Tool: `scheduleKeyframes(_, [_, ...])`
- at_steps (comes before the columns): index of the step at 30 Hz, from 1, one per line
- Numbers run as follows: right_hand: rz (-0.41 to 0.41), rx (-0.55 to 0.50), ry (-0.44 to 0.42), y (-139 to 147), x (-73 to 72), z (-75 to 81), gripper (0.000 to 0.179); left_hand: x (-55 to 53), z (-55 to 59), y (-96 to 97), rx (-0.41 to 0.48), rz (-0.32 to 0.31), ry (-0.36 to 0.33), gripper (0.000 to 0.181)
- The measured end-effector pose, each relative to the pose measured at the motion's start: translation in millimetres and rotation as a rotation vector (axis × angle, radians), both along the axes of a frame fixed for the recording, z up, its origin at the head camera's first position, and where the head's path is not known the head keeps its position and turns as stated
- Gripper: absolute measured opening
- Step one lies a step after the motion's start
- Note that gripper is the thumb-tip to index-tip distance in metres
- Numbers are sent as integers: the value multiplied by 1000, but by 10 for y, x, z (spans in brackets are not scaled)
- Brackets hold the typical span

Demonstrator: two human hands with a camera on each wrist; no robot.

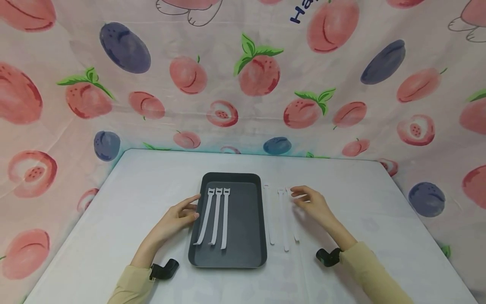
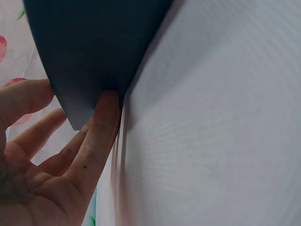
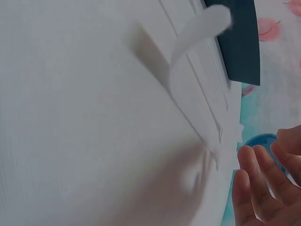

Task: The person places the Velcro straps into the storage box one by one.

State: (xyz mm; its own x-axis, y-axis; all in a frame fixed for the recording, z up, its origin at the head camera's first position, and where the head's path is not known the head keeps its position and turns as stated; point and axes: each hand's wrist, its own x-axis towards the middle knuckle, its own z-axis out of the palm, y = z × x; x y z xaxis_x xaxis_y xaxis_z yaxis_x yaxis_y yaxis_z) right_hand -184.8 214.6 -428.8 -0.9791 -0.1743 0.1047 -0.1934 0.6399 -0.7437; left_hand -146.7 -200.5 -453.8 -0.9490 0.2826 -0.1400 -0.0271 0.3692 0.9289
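Observation:
In the head view a dark grey tray (image 1: 247, 228) stands at the middle of the table. My left hand (image 1: 176, 217) touches its left side, fingertips at the rim. The left wrist view shows fingers (image 2: 101, 120) against the tray's dark wall (image 2: 94, 52). Three white cable straps (image 1: 216, 217) with slotted heads lie side by side in the tray's left half. To the tray's right, three more white straps (image 1: 284, 221) lie on the table. My right hand (image 1: 313, 204) hovers by the head of the rightmost strap (image 3: 181, 61), whose tail curls up; its fingers are loosely bent and hold nothing.
A white cloth covers the table (image 1: 125, 190). Behind it hangs a curtain (image 1: 228, 139) printed with peaches and blue fruit. Each wrist carries a black camera, the left one (image 1: 165, 269) near the tray's front left corner and the right one (image 1: 328, 256) over the table.

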Motion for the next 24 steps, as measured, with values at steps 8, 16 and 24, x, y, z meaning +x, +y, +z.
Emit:
scheduleKeyframes(8, [-22,25,-15,64,-54,-20,31,-3,11,-2,2,0,-2,60])
scheduleKeyframes(16, [-40,43,-48,118,-112,-57,32,-2,14,3,-5,4,0,59])
scheduleKeyframes(24, [-57,59,-77,141,-181,-67,33,0,12,5,-1,7,-5,59])
